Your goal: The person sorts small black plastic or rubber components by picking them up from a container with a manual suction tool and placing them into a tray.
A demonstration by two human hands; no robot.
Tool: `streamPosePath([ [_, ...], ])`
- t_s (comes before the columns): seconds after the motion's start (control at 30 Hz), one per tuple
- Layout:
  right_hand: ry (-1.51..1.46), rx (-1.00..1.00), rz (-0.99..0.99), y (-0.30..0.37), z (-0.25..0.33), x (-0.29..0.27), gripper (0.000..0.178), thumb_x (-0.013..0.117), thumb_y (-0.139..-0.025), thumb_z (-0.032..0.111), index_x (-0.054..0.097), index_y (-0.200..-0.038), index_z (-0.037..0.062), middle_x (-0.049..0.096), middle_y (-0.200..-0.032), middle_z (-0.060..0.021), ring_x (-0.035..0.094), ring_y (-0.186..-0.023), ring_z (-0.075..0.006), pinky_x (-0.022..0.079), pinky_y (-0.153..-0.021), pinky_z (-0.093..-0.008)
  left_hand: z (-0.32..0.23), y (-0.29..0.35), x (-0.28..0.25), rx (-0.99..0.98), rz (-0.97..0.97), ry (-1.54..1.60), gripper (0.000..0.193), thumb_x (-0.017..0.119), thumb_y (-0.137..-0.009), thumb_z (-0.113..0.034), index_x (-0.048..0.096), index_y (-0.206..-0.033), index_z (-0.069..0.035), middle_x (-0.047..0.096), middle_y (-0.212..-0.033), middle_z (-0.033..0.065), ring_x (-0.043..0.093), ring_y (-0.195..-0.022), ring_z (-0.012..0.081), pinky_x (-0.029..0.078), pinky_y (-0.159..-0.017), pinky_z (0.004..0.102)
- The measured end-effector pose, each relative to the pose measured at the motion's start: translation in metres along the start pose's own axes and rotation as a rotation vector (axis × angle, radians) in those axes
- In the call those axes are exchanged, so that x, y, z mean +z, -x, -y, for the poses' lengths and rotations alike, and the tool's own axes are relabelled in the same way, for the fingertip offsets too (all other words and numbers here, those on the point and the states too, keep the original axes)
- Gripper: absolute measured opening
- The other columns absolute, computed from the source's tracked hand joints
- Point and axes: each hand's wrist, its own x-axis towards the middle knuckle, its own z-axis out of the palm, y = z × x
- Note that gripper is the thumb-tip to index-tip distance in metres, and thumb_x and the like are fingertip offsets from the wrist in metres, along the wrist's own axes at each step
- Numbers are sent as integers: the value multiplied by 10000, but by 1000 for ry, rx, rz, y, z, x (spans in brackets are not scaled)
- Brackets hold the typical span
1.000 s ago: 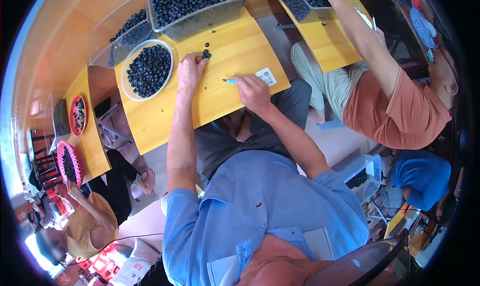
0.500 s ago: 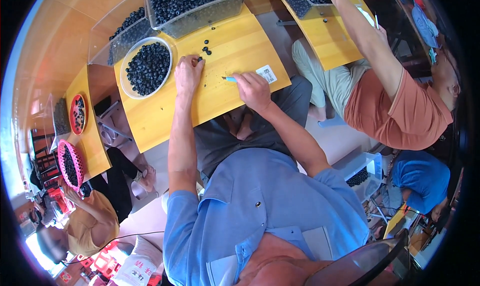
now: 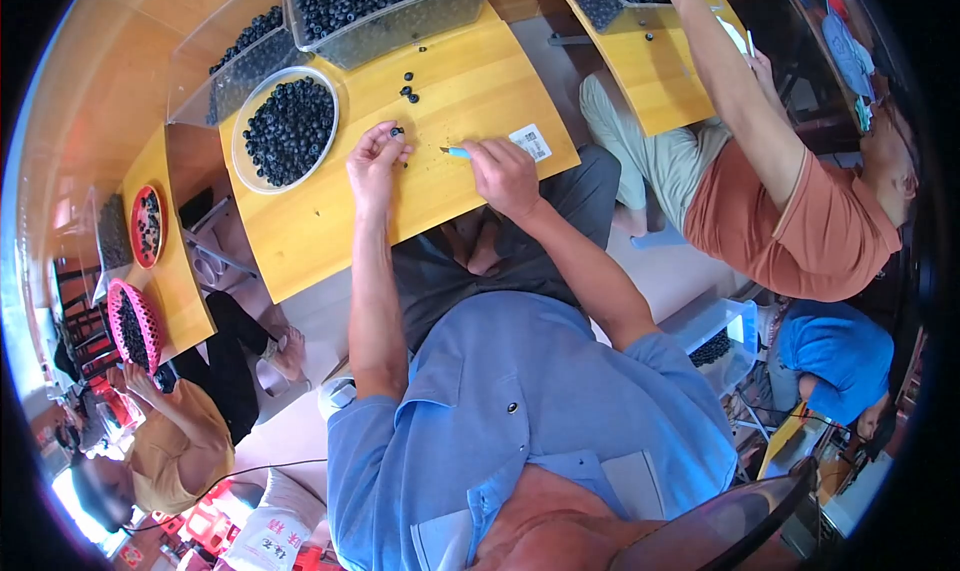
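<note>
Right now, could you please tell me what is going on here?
The person's left hand holds one dark berry at the yellow table, while the right hand grips a small light-blue tool, held apart from that berry. A few loose berries lie farther back, with a round bowl holding more berries to the left and a large clear bin of them behind.

One small, round, dark blue berry [image 3: 397,133] is pinched in the grip of the left hand [image 3: 373,161]; a slim tool [image 3: 457,153] with light blue body is in the right hand [image 3: 503,174], its dark tip pointing left.
</note>
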Motion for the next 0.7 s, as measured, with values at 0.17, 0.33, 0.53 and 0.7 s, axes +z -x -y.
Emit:
streamPosePath([
  [0.17,3,-7,3,-2,1,0,250,705,-831,12,716,-1079,41,682,-884,-84,678,-803,-274,558,-696,-397,9,6,-9,-161,-50,562,267,674,-998,28,682,-1264,29,731,-1093,80,726,-974,179,624,-900,295],
  [0.33,-5,-9,-2,-1,0,1,257,710,-826,6,715,-1082,40,684,-886,-83,679,-803,-273,559,-699,-398,3,7,-11,-194,-136,654,280,665,-999,47,668,-1280,56,729,-1136,108,725,-1041,210,631,-953,329],
  [0.53,0,5,-17,-1,3,1,244,713,-838,21,713,-1081,47,670,-871,-83,674,-796,-276,550,-684,-406,6,15,-5,-112,-97,340,298,734,-960,22,698,-1256,36,738,-1030,70,712,-923,151,584,-855,269],
  [0.7,-1,-3,-17,1,-1,3,248,707,-852,31,708,-1099,45,653,-859,-86,661,-781,-283,540,-671,-415,2,29,10,-129,-78,-27,274,791,-926,-23,752,-1196,2,715,-924,6,621,-816,68,489,-775,217],
])
